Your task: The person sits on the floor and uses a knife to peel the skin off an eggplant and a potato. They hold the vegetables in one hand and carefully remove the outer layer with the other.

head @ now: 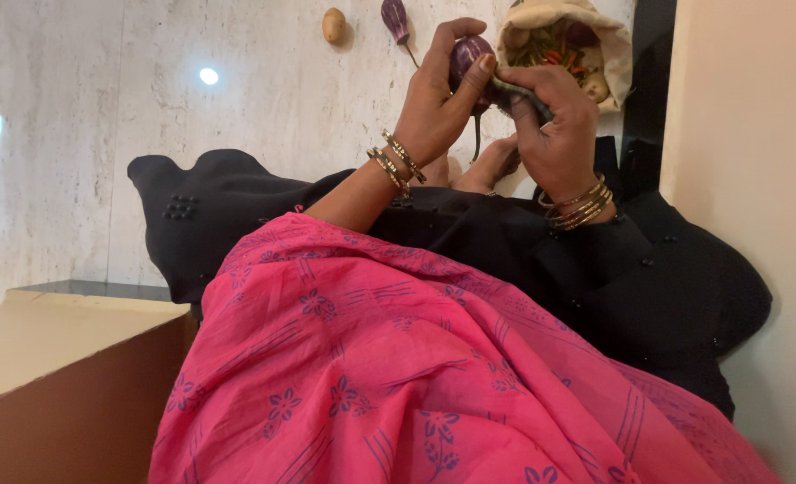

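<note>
Two small purple aubergines (466,59) (396,18), one potato (333,25), one cloth bag (615,54) of vegetables

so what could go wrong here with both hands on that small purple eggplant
1. The left hand grips the small round purple eggplant by the fingertips while the right hand works at its stem end; a slip could drop it onto the pale marble floor.
2. The open cloth bag of mixed vegetables sits close behind the hands, so an elbow or wrist swing might tip it.
3. The pink patterned cloth over the lap may catch falling bits.
</note>
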